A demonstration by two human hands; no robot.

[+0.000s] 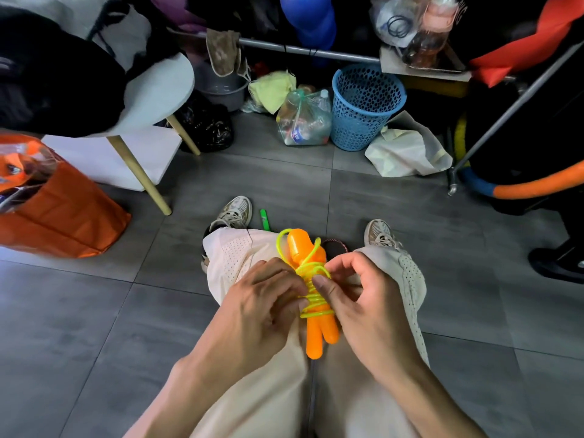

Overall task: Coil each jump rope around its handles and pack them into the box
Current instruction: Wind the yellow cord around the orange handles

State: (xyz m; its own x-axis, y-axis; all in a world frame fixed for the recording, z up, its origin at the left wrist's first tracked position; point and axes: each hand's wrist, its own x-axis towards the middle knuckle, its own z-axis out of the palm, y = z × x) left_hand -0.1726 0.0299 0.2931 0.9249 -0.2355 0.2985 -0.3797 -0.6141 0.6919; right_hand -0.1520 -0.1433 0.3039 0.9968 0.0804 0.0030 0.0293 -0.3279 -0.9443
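Both hands, left hand (264,303) and right hand (357,298), pinch the yellow rope (313,298) nearly coiled around orange handles (316,330); next, tucking the end.

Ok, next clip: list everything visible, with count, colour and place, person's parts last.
jump rope handles: two, orange, side by side on the lap
rope: one, yellow-green, wound round the handles
green stick: one, on the floor between the shoes
basket: one, blue, far floor
bag of bottles: one, clear, left of the basket
orange bag: one, left floor
stool: one, white, left
shoes: two, beige
left hand: holds the bundle
right hand: pinches the rope
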